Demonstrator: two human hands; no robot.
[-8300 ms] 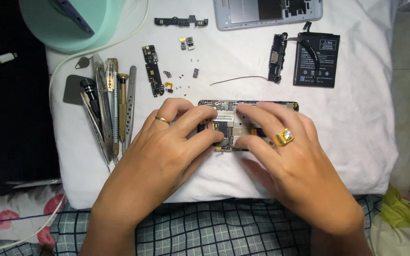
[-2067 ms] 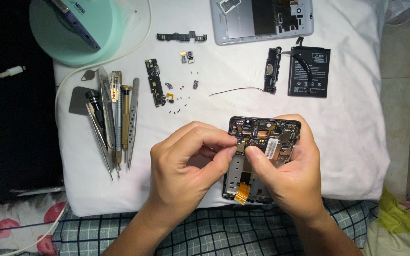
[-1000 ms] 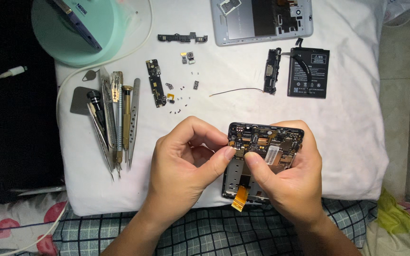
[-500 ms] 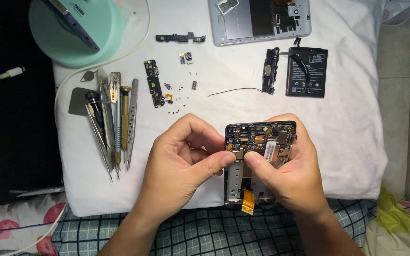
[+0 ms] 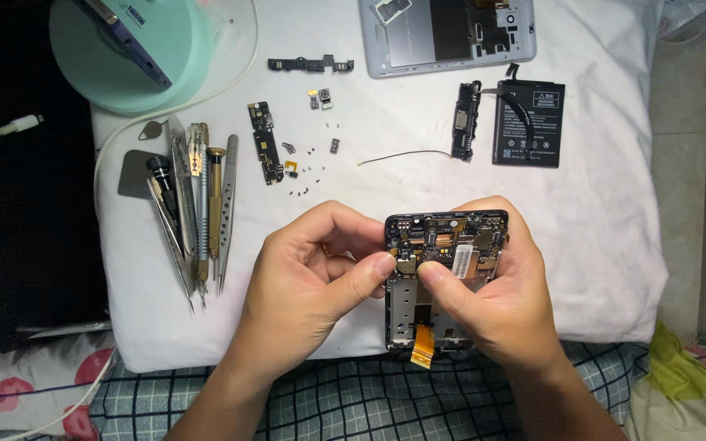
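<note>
Head view: one camera looks down on a white cloth (image 5: 614,245) spread over a checked blanket (image 5: 353,400).
Phone frame: the opened phone frame (image 5: 443,282) is held above the near part of the cloth, between both hands, with its inner side up; an orange flex cable (image 5: 423,345) hangs from its lower end.
Left hand: the left hand (image 5: 312,286) is clenched beside the frame, its thumb pressing on the small parts at the upper board.
Right hand: the right hand (image 5: 504,290) grasps the frame from the right and from below, and its thumb meets the left thumb on the board.
Already out: the black battery (image 5: 529,122) lies well apart at the far right, with a black speaker module (image 5: 465,131) just beside it; the grey back cover (image 5: 451,33) lies at the far edge.
Also out: a long narrow circuit board (image 5: 265,153), two small camera modules (image 5: 320,98), a black plastic strip (image 5: 310,64), a thin antenna wire (image 5: 406,155) and many tiny screws (image 5: 308,171) lie loose in the middle of the cloth.
Tools: the screwdrivers and tweezers (image 5: 198,204) lie untouched at the left, near a mint green bowl (image 5: 124,49).
Progress: I judge the disassembly is far along, but the main board is still sitting in the frame.
Left to do: this board and the orange cable are, as it seems, not yet removed.
</note>
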